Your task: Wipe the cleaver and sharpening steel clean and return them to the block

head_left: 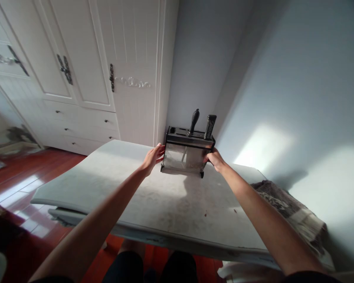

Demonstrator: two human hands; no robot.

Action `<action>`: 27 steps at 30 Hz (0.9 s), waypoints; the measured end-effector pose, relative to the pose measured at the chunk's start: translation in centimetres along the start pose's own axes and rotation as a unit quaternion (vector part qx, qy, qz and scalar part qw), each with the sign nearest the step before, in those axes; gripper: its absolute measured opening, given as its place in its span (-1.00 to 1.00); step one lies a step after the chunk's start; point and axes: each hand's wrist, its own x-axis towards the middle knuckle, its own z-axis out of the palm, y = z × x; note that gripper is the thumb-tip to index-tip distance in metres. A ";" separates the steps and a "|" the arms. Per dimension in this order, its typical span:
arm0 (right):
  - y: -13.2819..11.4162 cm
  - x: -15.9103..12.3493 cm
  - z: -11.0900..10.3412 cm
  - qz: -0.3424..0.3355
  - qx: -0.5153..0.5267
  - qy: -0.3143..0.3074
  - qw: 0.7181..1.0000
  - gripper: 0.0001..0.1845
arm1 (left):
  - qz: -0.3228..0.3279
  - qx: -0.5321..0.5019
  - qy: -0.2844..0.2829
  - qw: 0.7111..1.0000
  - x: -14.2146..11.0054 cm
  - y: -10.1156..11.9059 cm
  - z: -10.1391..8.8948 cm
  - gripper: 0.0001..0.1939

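Observation:
A knife block with a black top and clear walls stands at the far edge of a pale marble table. Two black handles stick up from its slots. My left hand reaches to the block's left side with fingers stretched out, touching or nearly touching its wall. My right hand grips the block's right lower corner, fingers curled round it.
A white wardrobe with drawers stands behind the table on the left. Grey walls meet in the corner behind the block. A folded patterned cloth lies at the table's right. The floor is red wood.

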 end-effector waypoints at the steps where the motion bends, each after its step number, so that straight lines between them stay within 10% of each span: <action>1: 0.2 -0.1 -1.0 0.003 0.000 0.003 1.000 -0.75 | -0.003 0.001 -0.006 1.000 0.1 -0.3 0.9 -0.55; 27: 3.7 -0.8 -22.7 0.085 0.029 0.140 0.986 -0.78 | 0.074 0.154 -0.171 0.970 2.5 -8.9 20.8 -0.42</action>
